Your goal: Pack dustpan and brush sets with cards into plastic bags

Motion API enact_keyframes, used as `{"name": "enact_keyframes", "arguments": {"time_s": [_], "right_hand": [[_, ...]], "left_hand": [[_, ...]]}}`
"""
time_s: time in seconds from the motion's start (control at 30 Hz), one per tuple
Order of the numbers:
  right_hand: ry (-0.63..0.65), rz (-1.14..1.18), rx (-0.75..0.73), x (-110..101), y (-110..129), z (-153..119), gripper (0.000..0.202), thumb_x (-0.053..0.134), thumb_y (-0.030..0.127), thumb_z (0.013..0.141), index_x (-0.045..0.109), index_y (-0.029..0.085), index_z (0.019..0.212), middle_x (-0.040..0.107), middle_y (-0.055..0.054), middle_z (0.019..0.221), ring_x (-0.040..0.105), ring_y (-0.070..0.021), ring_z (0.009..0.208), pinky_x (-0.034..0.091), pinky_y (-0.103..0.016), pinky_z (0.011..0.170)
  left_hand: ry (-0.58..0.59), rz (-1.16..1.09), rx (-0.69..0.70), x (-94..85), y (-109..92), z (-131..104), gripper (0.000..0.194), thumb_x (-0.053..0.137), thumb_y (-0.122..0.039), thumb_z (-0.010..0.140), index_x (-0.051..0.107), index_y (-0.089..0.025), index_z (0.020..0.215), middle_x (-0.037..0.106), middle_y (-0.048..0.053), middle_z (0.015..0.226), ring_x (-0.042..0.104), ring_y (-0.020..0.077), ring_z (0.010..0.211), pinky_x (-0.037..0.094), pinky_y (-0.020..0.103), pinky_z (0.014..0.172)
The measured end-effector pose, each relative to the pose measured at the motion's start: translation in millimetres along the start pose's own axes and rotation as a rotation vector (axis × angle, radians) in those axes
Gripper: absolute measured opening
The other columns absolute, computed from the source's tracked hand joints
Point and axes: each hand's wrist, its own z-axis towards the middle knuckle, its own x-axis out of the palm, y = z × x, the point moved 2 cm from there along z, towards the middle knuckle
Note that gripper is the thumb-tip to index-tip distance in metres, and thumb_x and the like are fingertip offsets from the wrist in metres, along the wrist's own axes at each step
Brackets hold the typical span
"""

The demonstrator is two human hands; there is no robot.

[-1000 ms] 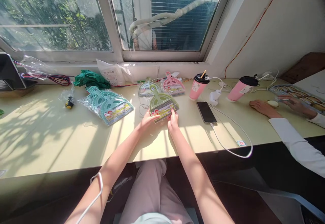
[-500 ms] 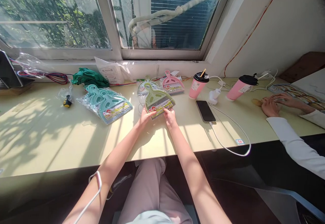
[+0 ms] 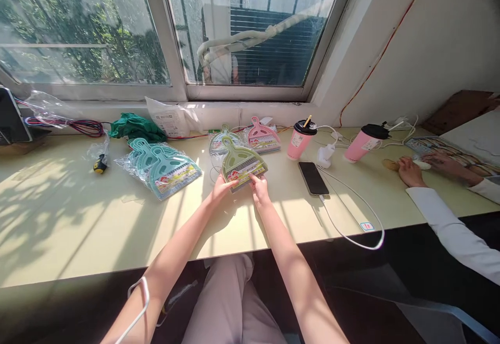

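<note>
Shifted slightly left from a second ago, the olive-green dustpan-and-brush set (image 3: pixel 244 166) sits over the tabletop (image 3: pixel 234 232), its lower edge pinched by left hand (image 3: pixel 221 187) and right hand (image 3: pixel 260 190). Even pressure should keep it level; open room lies nearward, with the smartphone (image 3: pixel 313 178) bounding the right.

My left hand (image 3: pixel 222 188) and my right hand (image 3: pixel 260 188) make two, and I count one olive dustpan set (image 3: pixel 242 164). I see one pink dustpan set (image 3: pixel 261 135) and one pale blue dustpan set (image 3: pixel 216 144), plus at least two turquoise dustpan sets (image 3: pixel 167 165), whose overlap hides the exact number from me. I count two pink cups (image 3: pixel 298 145), one phone (image 3: pixel 313 178), one green bundle (image 3: pixel 136 126) and one white packet (image 3: pixel 169 118). A co-worker's hands (image 3: pixel 411 172) also number two.
</note>
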Motion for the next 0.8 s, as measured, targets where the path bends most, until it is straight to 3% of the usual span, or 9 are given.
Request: {"name": "enact_keyframes", "arguments": {"time_s": [0.2, 0.3, 0.4, 0.47, 0.57, 0.67, 0.8], "right_hand": [[-0.037, 0.005, -0.07, 0, 0, 2, 0.029, 0.077, 0.012, 0.07, 0.064, 0.021, 0.095, 0.079, -0.002, 0.095, 0.075, -0.0162, 0.091, 0.063, -0.025, 0.078], [-0.04, 0.008, -0.113, -1, 6, 2, 0.031, 0.081, 0.017, 0.07, 0.064, 0.021, 0.095, 0.079, -0.003, 0.093, 0.075, -0.0175, 0.093, 0.063, -0.028, 0.082], [-0.002, 0.038, -0.122, 1, 11, 0, 0.033, 0.084, 0.018, 0.069, 0.064, 0.021, 0.094, 0.079, -0.002, 0.095, 0.075, -0.0176, 0.095, 0.064, -0.03, 0.086], [0.033, 0.039, -0.1, 4, 12, -2, 0.034, 0.085, 0.016, 0.068, 0.065, 0.02, 0.094, 0.079, -0.003, 0.096, 0.075, -0.0176, 0.095, 0.063, -0.03, 0.087], [0.066, 0.008, -0.074, 8, 12, -5, 0.033, 0.086, 0.014, 0.068, 0.066, 0.02, 0.094, 0.079, -0.003, 0.096, 0.075, -0.0186, 0.096, 0.063, -0.032, 0.089], [0.075, 0.0, -0.081, 8, 12, -7, 0.031, 0.085, 0.014, 0.07, 0.066, 0.02, 0.093, 0.079, -0.003, 0.097, 0.075, -0.0188, 0.098, 0.063, -0.033, 0.091], [0.054, 0.029, -0.097, 5, 13, -7, 0.029, 0.083, 0.014, 0.072, 0.066, 0.02, 0.095, 0.079, -0.004, 0.1, 0.075, -0.0182, 0.099, 0.063, -0.031, 0.092]], "left_hand": [[0.139, 0.017, -0.196, 6.9, 1, -11, 0.075, 0.097, -0.04, 0.066, 0.064, -0.019, 0.13, 0.077, 0.017, 0.122, 0.078, 0.0336, 0.096, 0.063, 0.046, 0.084], [0.168, -0.062, -0.227, 14.1, 4, -15, 0.089, 0.094, -0.061, 0.066, 0.058, -0.022, 0.138, 0.072, 0.017, 0.133, 0.08, 0.0316, 0.086, 0.064, 0.044, 0.077], [0.129, -0.119, -0.241, 13.5, 6, -10, 0.089, 0.082, -0.08, 0.068, 0.065, -0.021, 0.132, 0.074, 0.017, 0.128, 0.079, 0.0343, 0.092, 0.064, 0.045, 0.078], [0.027, -0.077, -0.223, 7.8, 5, -4, 0.078, 0.081, -0.077, 0.071, 0.071, -0.02, 0.124, 0.078, 0.014, 0.119, 0.076, 0.036, 0.106, 0.063, 0.044, 0.083], [-0.094, -0.013, -0.13, 1.2, 3, 0, 0.053, 0.087, -0.055, 0.074, 0.075, -0.022, 0.113, 0.08, 0.009, 0.111, 0.07, 0.0352, 0.123, 0.061, 0.042, 0.095], [-0.042, -0.023, -0.097, 5.0, 0, -3, 0.043, 0.088, -0.038, 0.074, 0.076, -0.023, 0.112, 0.08, 0.009, 0.116, 0.069, 0.0349, 0.126, 0.06, 0.043, 0.098], [0.032, -0.021, -0.157, 13.9, -3, -12, 0.042, 0.086, -0.035, 0.078, 0.075, -0.023, 0.117, 0.078, 0.01, 0.125, 0.071, 0.0348, 0.122, 0.063, 0.043, 0.09]]}}
